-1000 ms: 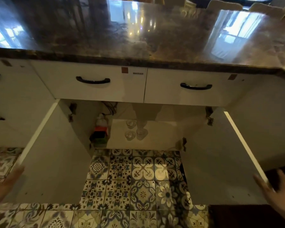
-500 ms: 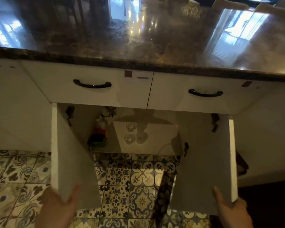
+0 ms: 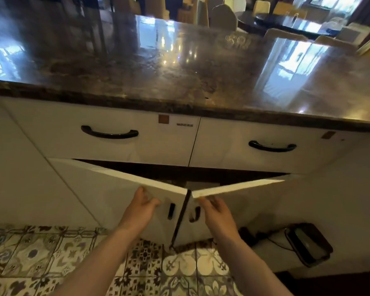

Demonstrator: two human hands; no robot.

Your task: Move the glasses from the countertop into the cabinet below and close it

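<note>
Both white doors of the lower cabinet are nearly closed, meeting in a shallow V with a dark wedge of opening left above them. My left hand (image 3: 142, 207) presses flat on the left door (image 3: 107, 195), fingers at its top edge beside the black handle (image 3: 171, 211). My right hand (image 3: 215, 210) presses on the right door (image 3: 250, 201) next to its own handle (image 3: 195, 214). The doors hide the glasses inside. The dark marble countertop (image 3: 179, 77) above carries no glasses.
Two white drawers with black handles (image 3: 109, 133) (image 3: 272, 146) sit under the counter edge. Patterned tiles (image 3: 41, 257) cover the floor. A dark flat device with a cord (image 3: 305, 244) lies on a white ledge at the lower right. Chairs stand beyond the counter.
Both doors swung from wide open to almost shut, pushed by my hands. The glasses and the red bottle inside went out of sight. My view rose toward the countertop.
</note>
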